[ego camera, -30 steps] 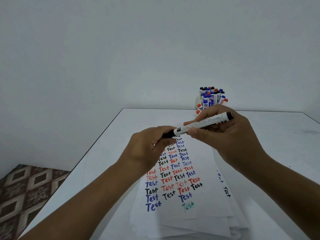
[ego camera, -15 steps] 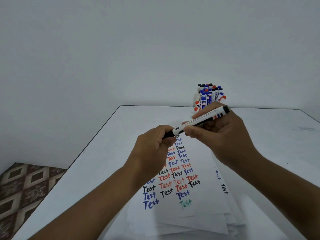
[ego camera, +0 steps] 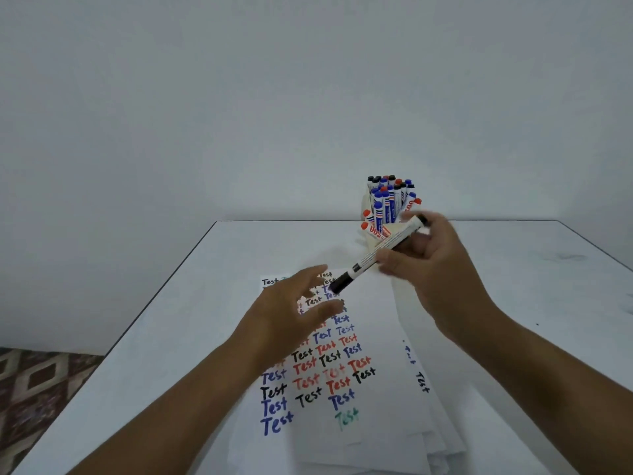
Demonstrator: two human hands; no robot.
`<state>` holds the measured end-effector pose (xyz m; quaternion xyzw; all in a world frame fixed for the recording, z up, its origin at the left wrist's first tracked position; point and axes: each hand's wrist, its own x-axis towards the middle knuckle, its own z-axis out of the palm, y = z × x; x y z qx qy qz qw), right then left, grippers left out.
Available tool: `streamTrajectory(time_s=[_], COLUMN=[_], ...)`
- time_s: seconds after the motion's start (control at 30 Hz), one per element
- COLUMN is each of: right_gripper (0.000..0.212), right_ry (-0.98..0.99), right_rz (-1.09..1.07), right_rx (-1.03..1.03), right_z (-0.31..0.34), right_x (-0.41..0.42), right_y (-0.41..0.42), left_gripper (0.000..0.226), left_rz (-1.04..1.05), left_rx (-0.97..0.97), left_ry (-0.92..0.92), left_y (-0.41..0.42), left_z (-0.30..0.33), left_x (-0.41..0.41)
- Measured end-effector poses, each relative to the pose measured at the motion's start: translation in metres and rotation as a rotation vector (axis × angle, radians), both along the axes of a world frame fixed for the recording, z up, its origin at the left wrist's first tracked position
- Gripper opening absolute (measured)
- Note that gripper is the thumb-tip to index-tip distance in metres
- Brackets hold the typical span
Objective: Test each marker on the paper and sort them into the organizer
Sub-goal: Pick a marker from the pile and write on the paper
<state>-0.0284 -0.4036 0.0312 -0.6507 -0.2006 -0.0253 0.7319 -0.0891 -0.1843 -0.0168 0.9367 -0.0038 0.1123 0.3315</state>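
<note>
White paper with blue, red, black, green words, black-capped white marker

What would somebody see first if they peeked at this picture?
Probably the paper in the middle of the table, covered in the word "Test" in blue, red, black and green. Above it the right hand holds a black marker, and the left hand hovers open. At the back stands an organizer crammed with markers.

White table; plain grey wall behind; patterned brown floor at left.
</note>
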Motion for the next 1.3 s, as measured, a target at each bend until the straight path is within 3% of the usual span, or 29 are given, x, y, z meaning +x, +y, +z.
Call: streamTrajectory(time_s=[0.1, 0.27, 0.5, 0.83, 1.0, 1.13, 1.3], right_gripper=[0.061, 0.059, 0.048, 0.041, 0.065, 0.059, 0.058], right_ry=[-0.125, -0.295, -0.405, -0.371, -0.373, -0.405, -0.163], right_rz=[-0.110, -0.391, -0.423, -0.376, -0.352, -0.467, -0.505], right_rx=[-0.082, -0.451, -0.680, -1.008, -0.939, -0.938, -1.081], right_z=[0.020, 0.043, 0.027, -0.025, -0.022, -0.018, -0.033], right_x=[0.024, 0.082, 0.137, 0.169, 0.157, 0.135, 0.109], right_y=[-0.013, -0.030, -0.021, -0.011, -0.013, -0.033, -0.071], left_gripper=[0.069, 0.081, 0.098, 0.103, 0.096, 0.098, 0.105], left_rz=[0.077, 0.157, 0.222, 0.200, 0.181, 0.174, 0.156], left_rx=[0.122, 0.293, 0.372, 0.488, 0.459, 0.438, 0.426], left_ry=[0.032, 0.095, 0.176, 0.209, 0.223, 0.214, 0.187], left_y=[0.013, 0.046, 0.057, 0.062, 0.068, 0.072, 0.072], left_z=[-0.002, -0.024, -0.047, -0.055, -0.058, -0.061, -0.059], left_x=[0.005, 0.024, 0.040, 0.049, 0.049, 0.051, 0.050])
